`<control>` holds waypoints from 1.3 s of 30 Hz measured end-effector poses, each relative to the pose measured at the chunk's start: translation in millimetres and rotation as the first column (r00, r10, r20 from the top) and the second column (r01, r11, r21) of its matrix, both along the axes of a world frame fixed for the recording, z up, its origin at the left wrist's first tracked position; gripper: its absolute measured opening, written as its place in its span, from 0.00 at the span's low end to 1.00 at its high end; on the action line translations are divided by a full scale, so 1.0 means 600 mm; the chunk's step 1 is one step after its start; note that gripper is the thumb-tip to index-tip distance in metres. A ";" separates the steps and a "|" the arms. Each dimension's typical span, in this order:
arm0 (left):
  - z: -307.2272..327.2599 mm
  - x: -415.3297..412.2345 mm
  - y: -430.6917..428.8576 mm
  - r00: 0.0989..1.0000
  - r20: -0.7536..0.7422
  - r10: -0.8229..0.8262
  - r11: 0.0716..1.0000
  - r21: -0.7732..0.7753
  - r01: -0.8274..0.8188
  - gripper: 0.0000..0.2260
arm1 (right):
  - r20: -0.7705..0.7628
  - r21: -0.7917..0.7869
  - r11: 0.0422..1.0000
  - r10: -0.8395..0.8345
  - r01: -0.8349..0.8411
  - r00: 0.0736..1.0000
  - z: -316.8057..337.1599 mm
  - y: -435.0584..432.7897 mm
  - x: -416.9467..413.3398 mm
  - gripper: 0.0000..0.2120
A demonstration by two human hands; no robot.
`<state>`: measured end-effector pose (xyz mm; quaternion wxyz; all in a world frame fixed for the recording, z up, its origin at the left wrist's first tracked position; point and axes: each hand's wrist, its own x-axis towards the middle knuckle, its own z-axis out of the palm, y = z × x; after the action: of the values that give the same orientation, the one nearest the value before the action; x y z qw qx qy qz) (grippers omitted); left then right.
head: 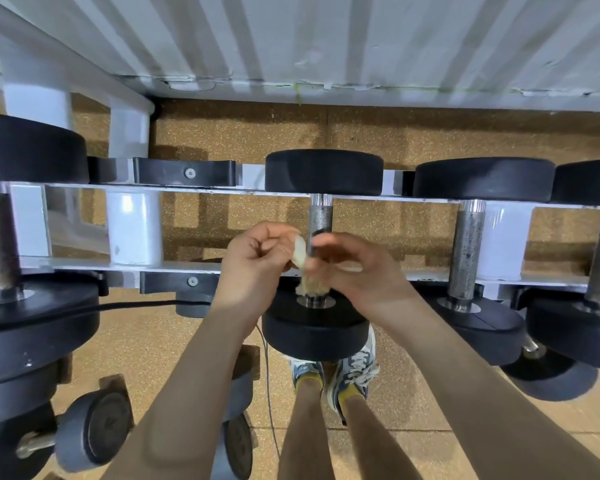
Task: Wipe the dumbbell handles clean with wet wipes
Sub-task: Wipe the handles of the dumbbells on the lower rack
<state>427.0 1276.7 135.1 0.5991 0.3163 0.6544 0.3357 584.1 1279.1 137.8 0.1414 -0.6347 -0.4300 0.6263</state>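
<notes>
A black dumbbell [323,171] lies across the white rack, its knurled steel handle [320,216] running toward me. A crumpled, soiled wet wipe [310,285] hangs at the near end of that handle, just above the near weight head [314,327]. My left hand [257,265] has curled fingers and pinches the upper part of the wipe. My right hand [354,268], blurred, grips the wipe from the other side, right in front of the handle. The lower half of the handle is hidden behind both hands.
More dumbbells rest on the white rack [132,226]: a large one at left [32,150], two at right [468,251]. Smaller dumbbells [87,431] lie on the cork-coloured floor at lower left. A black cable [136,304] runs under the rack. My shoes [333,372] stand below.
</notes>
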 end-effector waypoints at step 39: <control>-0.049 0.090 0.040 0.841 -0.506 0.192 0.979 0.045 -0.197 0.06 | -0.014 0.186 0.619 -0.775 0.763 0.632 -0.072 0.053 -0.081 0.05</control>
<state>480.9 1301.0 105.4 0.3699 0.3229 0.8192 0.2963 535.2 1310.8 94.3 0.4360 -0.7635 -0.1746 0.4434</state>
